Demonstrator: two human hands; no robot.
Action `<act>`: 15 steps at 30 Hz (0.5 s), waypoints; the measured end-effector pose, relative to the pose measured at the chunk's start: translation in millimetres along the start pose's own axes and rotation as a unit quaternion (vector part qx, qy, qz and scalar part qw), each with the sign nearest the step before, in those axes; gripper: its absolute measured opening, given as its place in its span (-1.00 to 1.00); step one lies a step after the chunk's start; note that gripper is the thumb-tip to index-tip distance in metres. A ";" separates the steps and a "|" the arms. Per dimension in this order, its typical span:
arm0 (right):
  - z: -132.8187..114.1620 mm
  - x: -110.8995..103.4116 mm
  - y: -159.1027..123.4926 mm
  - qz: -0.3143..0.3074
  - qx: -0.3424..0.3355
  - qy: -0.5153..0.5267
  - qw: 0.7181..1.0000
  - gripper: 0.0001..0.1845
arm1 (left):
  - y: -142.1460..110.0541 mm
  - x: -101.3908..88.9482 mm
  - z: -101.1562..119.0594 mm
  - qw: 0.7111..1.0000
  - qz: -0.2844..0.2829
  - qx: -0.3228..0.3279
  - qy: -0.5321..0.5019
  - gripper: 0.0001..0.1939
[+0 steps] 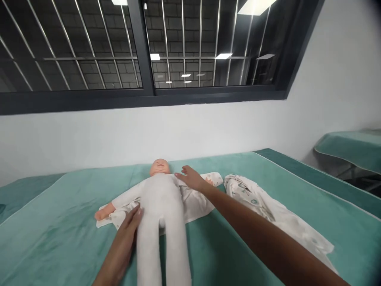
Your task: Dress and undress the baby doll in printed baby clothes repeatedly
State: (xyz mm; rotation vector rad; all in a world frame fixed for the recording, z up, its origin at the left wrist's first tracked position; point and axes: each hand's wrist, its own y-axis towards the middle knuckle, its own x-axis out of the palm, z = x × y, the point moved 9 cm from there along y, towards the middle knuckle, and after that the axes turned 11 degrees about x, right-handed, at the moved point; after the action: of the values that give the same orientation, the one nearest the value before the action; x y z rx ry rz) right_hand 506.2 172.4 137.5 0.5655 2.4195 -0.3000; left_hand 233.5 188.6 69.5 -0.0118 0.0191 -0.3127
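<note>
A baby doll point(162, 198) with a white cloth body lies on its back, head toward the wall and legs toward me. Under it a white baby shirt point(196, 204) is spread out, showing a printed sleeve at the right. My left hand point(128, 230) rests along the doll's hip on the left, fingers stretched out and partly hidden by the body. Over the doll's shoulder on the right is my right hand point(192, 178), fingers apart, with nothing visible in it. The doll's bare hand point(104, 211) lies out to the left on the cloth.
A second white printed garment point(268, 204) lies crumpled to the right, under or beside my right forearm. Everything lies on a green padded cover point(68, 206) against a white wall point(119, 137). A barred window point(184, 43) is above. Another green-covered surface point(354, 147) stands far right.
</note>
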 end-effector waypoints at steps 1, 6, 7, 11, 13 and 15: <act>-3.0 10.1 20.7 -0.035 0.014 0.001 0.999 -0.24 | -5.1 3.0 -3.7 1.000 -0.006 -0.019 -0.006 -0.34; -24.6 52.6 71.6 -0.167 -0.002 0.000 0.986 -0.17 | -19.3 21.6 -2.3 0.997 -0.001 -0.055 -0.048 -0.30; -32.5 59.5 72.6 -0.190 -0.016 0.004 0.982 -0.20 | -18.1 21.9 1.0 0.996 0.001 -0.055 -0.069 -0.30; -77.7 82.8 72.6 -0.249 -0.053 0.022 0.967 -0.27 | -3.0 -15.7 22.5 0.992 0.010 -0.052 -0.113 -0.29; -112.5 102.4 75.9 -0.267 -0.085 0.036 0.959 -0.33 | 9.2 -52.2 39.1 0.993 0.001 -0.035 -0.111 -0.32; -153.5 132.1 81.2 -0.282 -0.138 0.057 0.948 -0.43 | 22.9 -94.5 51.6 0.996 0.001 -0.027 -0.085 -0.33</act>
State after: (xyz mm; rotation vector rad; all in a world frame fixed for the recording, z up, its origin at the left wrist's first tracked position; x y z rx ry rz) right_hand 369.1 339.4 168.2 -0.2530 2.6345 -0.1576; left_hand 151.8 239.9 122.3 -0.0927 -0.1405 -0.3075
